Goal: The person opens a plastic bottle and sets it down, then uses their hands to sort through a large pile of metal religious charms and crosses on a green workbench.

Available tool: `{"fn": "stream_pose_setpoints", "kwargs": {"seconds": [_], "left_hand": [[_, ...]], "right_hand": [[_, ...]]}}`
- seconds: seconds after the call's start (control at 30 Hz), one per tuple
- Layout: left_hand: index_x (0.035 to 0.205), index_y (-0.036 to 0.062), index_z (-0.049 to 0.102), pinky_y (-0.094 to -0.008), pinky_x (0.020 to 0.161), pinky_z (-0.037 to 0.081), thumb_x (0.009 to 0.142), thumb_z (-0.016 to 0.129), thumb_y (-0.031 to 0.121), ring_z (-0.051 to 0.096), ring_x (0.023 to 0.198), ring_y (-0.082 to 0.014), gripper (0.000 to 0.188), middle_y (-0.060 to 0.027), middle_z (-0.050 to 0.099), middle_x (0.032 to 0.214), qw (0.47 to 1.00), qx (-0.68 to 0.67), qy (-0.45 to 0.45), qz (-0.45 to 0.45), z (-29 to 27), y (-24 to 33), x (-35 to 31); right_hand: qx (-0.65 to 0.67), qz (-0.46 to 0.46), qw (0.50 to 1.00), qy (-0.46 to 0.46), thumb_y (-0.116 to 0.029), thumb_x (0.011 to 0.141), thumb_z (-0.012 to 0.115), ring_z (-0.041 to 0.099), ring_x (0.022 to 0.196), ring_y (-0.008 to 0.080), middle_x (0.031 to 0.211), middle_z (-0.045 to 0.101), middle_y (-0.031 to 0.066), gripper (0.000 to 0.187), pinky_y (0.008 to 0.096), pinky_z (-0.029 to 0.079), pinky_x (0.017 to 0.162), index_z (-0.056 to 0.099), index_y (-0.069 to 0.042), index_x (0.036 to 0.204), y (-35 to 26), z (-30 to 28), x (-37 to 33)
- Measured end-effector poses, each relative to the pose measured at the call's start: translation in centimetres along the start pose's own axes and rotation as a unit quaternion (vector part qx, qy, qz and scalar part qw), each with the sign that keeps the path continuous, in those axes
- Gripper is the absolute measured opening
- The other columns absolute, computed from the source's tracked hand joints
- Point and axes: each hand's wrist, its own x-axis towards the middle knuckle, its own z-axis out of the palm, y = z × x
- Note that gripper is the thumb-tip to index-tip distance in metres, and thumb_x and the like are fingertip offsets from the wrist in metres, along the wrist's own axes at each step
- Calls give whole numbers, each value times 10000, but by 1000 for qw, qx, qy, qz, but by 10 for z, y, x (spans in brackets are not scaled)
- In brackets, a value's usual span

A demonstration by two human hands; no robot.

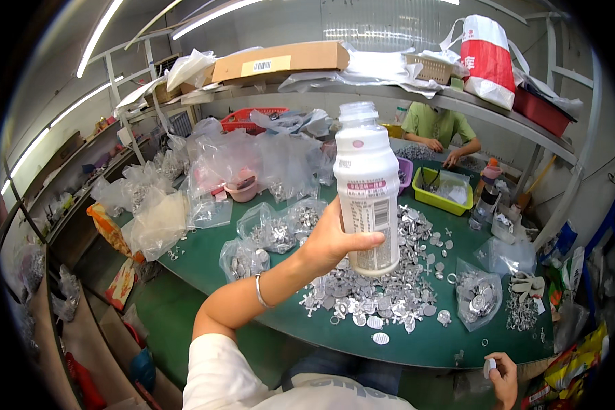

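My left hand (342, 236) is wrapped round a white plastic bottle (367, 164), the thumb across its label. The bottle stands upright in the air above the table, its mouth uncovered. Low at the table's front right edge, my right hand (504, 379) pinches a small white bottle cap (489, 367). Behind and below the bottle, a heap of silvery metal charms (383, 301) spreads over the green tabletop (280, 314). A clear bag of metal pieces (478, 294) lies between the heap and the right edge.
Several clear bags (225, 160) crowd the table's back left, near a pink bowl (242, 186). A yellow-green basket (444, 190) stands at the back right. Beyond it a person in a green shirt (439, 126) works with both hands. An overhead shelf (506, 121) holds a cardboard box (280, 60).
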Motion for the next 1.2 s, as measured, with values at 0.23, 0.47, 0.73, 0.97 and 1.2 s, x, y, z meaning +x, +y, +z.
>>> {"fn": "stream_pose_setpoints", "kwargs": {"seconds": [0.23, 0.47, 0.73, 0.97, 1.2], "left_hand": [[1181, 0, 444, -353, 873, 455, 645, 741, 239, 572, 976, -205, 658, -112, 564, 1066, 999, -45, 6, -16, 6, -1, 1], [1180, 2, 445, -355, 868, 462, 643, 752, 256, 573, 978, -207, 668, -116, 565, 1066, 996, -78, 1, -40, 4, -5, 2], [1211, 17, 395, -357, 893, 439, 648, 764, 184, 551, 1004, -195, 694, -105, 542, 1096, 997, -62, 9, -48, 1, -13, 1], [1289, 16, 289, -354, 947, 387, 629, 791, 172, 488, 1106, -202, 844, -109, 486, 1185, 994, 105, 0, 12, 1, -15, -5], [1295, 41, 297, -376, 900, 405, 547, 835, 125, 508, 1047, -275, 925, -161, 480, 1170, 913, 309, -65, 259, -6, -37, -19]], "right_hand": [[89, -50, 995, 17, -559, 723, 639, 498, 669, 89, 749, 517, 18, 618, 221, 384, 577, 550, 5, 958, 16, 6, 11], [96, -34, 995, 13, -515, 727, 653, 511, 703, 103, 773, 532, 32, 589, 229, 405, 618, 553, 18, 958, 19, 4, 12], [97, -34, 995, 9, -507, 730, 656, 509, 707, 101, 769, 536, 32, 584, 229, 403, 621, 555, 20, 961, 19, 5, 16], [98, -49, 994, 4, -499, 744, 644, 493, 641, 84, 724, 514, 16, 560, 219, 375, 558, 545, 5, 967, 21, 8, 20], [99, -37, 994, 8, -436, 753, 643, 510, 635, 88, 726, 538, 23, 503, 219, 396, 569, 551, 10, 966, 27, 7, 19]]}}
